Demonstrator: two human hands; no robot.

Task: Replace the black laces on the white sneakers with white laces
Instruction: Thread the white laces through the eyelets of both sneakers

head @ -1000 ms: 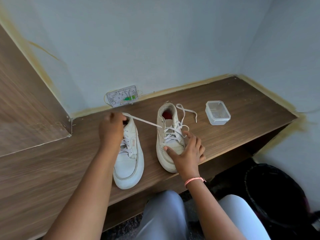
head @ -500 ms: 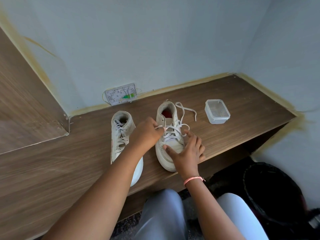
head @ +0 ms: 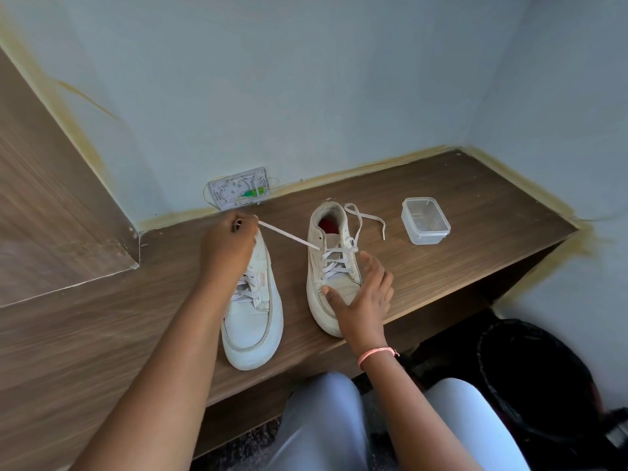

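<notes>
Two white sneakers stand side by side on a wooden shelf (head: 475,253), both threaded with white laces. My left hand (head: 227,241) hovers over the heel of the left sneaker (head: 253,321) and pinches one end of the white lace (head: 289,236), which runs taut across to the upper eyelets of the right sneaker (head: 331,266). My right hand (head: 362,297) lies flat on the right sneaker's forefoot with straight fingers, thumb on the toe. The lace's other end trails loose on the shelf behind that shoe. No black laces are visible.
A clear plastic container (head: 425,220) sits on the shelf right of the sneakers. A small white electrical box (head: 239,192) leans against the back wall. A dark bin (head: 530,379) stands on the floor at lower right. My knees are under the shelf's front edge.
My left hand went from the right sneaker's eyelets back out to the left, drawing the lace taut again. My right hand stayed on the right sneaker.
</notes>
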